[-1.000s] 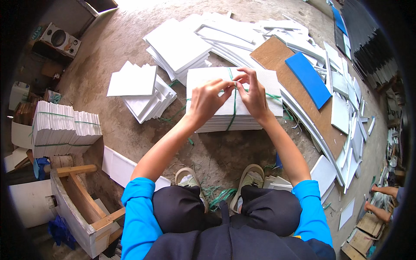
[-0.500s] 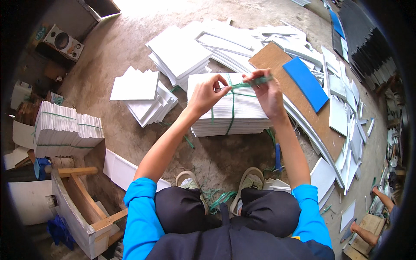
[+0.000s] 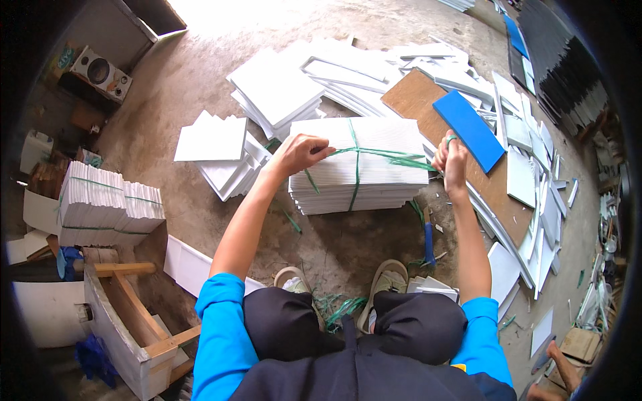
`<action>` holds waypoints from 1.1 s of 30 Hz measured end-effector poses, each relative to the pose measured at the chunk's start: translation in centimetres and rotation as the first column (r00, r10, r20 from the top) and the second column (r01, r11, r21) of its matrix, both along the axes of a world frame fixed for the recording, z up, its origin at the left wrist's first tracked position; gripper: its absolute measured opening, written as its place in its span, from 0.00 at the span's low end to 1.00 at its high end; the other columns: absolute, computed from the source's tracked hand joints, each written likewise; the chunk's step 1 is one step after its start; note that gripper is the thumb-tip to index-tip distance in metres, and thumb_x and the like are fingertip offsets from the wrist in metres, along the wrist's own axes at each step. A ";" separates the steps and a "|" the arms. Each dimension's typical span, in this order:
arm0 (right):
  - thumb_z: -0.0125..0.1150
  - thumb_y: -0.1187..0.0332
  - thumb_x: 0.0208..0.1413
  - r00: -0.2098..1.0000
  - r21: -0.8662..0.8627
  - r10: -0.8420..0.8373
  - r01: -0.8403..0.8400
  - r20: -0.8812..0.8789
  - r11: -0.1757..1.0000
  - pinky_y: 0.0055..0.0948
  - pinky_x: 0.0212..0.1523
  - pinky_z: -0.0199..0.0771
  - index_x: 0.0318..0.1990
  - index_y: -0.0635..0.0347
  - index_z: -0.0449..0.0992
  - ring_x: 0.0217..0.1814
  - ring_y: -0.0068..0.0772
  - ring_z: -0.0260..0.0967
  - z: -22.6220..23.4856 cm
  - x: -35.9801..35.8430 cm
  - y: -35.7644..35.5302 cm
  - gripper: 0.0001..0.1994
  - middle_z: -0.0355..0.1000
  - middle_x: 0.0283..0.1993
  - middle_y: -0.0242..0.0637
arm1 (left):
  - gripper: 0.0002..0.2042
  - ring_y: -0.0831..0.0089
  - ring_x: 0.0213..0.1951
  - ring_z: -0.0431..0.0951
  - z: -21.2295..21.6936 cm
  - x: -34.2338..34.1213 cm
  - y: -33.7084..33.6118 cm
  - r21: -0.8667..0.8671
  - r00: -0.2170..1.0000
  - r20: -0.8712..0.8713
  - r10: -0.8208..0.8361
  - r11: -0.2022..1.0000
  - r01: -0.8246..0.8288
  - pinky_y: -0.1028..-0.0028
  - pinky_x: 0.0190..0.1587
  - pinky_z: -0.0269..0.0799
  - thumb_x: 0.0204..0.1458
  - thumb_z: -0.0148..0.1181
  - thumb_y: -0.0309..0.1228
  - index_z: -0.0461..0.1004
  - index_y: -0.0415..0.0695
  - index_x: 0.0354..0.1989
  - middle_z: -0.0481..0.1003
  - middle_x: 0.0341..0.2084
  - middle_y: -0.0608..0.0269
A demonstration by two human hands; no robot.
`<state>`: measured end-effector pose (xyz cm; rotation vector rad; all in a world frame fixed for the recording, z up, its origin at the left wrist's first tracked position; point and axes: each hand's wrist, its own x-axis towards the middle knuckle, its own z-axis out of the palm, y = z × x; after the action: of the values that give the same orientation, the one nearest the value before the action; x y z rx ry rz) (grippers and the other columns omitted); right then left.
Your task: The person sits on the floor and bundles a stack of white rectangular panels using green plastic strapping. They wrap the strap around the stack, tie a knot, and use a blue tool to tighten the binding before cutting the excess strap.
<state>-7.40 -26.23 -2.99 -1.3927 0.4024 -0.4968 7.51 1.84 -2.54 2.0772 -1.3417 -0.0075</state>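
A stack of white panels sits on the floor in front of my feet, with green plastic twine crossed over its top and down its near side. My left hand is closed on one end of the twine at the stack's left edge. Beyond the right edge, my right hand is closed round the other end, some of it looped at the fingers. Between the two hands the twine runs taut through the crossing on top.
Loose white panels lie behind the stack. A brown board and a blue panel rest on scraps at right. A blue-handled tool lies near my right foot. Tied bundles and a wooden frame stand left. Another person's arm shows lower right.
My hands have moved apart from the crossing, the left going left and the right going right and down. The twine is now drawn out straight between them.
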 end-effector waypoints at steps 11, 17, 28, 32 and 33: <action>0.40 0.58 0.61 0.990 -0.168 -0.075 0.054 -0.121 0.984 0.22 0.12 0.54 0.13 0.59 0.58 0.09 0.18 0.49 -3.0 -0.6 -1.0 0.24 0.53 0.11 0.27 | 0.10 0.60 0.22 0.73 -1.3 1.7 0.5 0.106 0.997 0.082 0.002 0.994 -0.011 0.66 0.25 0.67 0.49 0.55 0.36 0.74 0.42 0.24 0.72 0.18 0.55; 0.40 0.58 0.61 0.986 -0.133 -0.112 0.095 -0.120 0.987 0.22 0.12 0.51 0.14 0.58 0.58 0.10 0.18 0.47 -3.4 -1.0 -0.5 0.23 0.51 0.11 0.27 | 0.11 0.62 0.19 0.71 -1.7 1.5 0.0 0.092 0.991 0.134 0.025 0.995 -0.038 0.68 0.23 0.66 0.50 0.54 0.37 0.73 0.42 0.24 0.70 0.15 0.56; 0.36 0.60 0.62 0.929 0.699 0.370 -0.241 -0.036 0.673 0.21 0.17 0.48 0.20 0.53 0.56 0.15 0.17 0.41 -2.6 -7.0 6.5 0.17 0.48 0.16 0.23 | 0.17 0.73 0.27 0.72 1.0 -6.7 -2.3 0.183 0.779 -0.628 0.003 0.972 0.144 0.73 0.32 0.67 0.56 0.45 0.40 0.74 0.39 0.31 0.73 0.21 0.62; 0.43 0.64 0.59 0.856 0.624 0.510 -0.349 -0.092 0.699 0.21 0.32 0.61 0.32 0.58 0.65 0.26 0.19 0.57 -3.4 -7.9 9.0 0.08 0.59 0.25 0.27 | 0.16 0.59 0.28 0.75 0.0 -9.8 -4.0 0.338 0.850 -0.527 0.002 0.918 0.207 0.65 0.35 0.68 0.55 0.46 0.39 0.74 0.39 0.31 0.74 0.25 0.51; 0.45 0.67 0.58 0.857 0.550 0.478 -0.309 -0.192 0.776 0.21 0.38 0.64 0.37 0.59 0.67 0.32 0.19 0.62 -3.5 -7.8 9.0 0.07 0.64 0.30 0.29 | 0.15 0.56 0.29 0.75 -0.8 -10.7 -4.3 0.345 0.864 -0.500 -0.059 0.901 0.261 0.63 0.35 0.68 0.54 0.47 0.39 0.74 0.39 0.31 0.74 0.26 0.49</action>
<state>-15.25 -17.20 -6.50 -0.9970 0.4444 0.1982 -3.20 -2.44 -3.33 2.0766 -1.2627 -0.8917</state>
